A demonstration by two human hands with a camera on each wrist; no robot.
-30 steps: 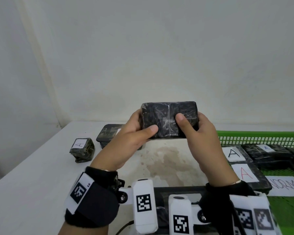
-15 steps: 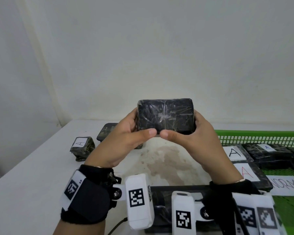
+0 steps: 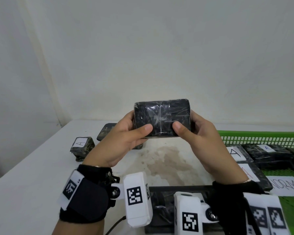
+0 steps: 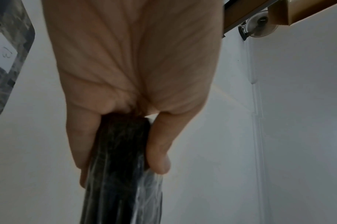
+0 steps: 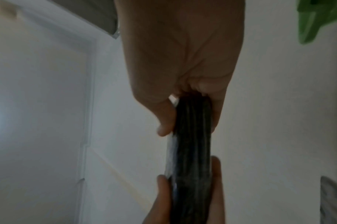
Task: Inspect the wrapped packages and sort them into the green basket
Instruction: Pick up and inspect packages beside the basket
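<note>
Near the left edge of the white desk (image 3: 29,175) sits a small wrapped cube (image 3: 82,148) with a white label marked "A" on top. Just beyond it, toward the far edge, lies a flat dark package (image 3: 107,132), partly hidden behind the left hand (image 3: 120,141).

That left hand grasps the left end of a black package (image 3: 161,118) wrapped in clear film, thumb across the near face and fingers behind it. The package is held up in the air over the middle of the desk, its long side level and its broad face toward the person. In the left wrist view the package (image 4: 121,166) shows edge-on, pinched between thumb and fingers. The right hand (image 3: 204,138) grasps the right end the same way, thumb in front and fingers behind; the right wrist view shows the package (image 5: 192,144) squeezed between them.

Under the hands the desk bears a brownish stain (image 3: 166,160). At the near edge lies another flat dark package (image 3: 161,200), partly covered by the wrist cameras.

At the right edge stands the green basket (image 3: 261,138), holding several wrapped packages with white labels: two flat ones marked "A" (image 3: 236,152), and a darker one (image 3: 270,153) with a small label farther back. A paper strip (image 3: 288,185) with handwritten capitals lies in the basket too.
</note>
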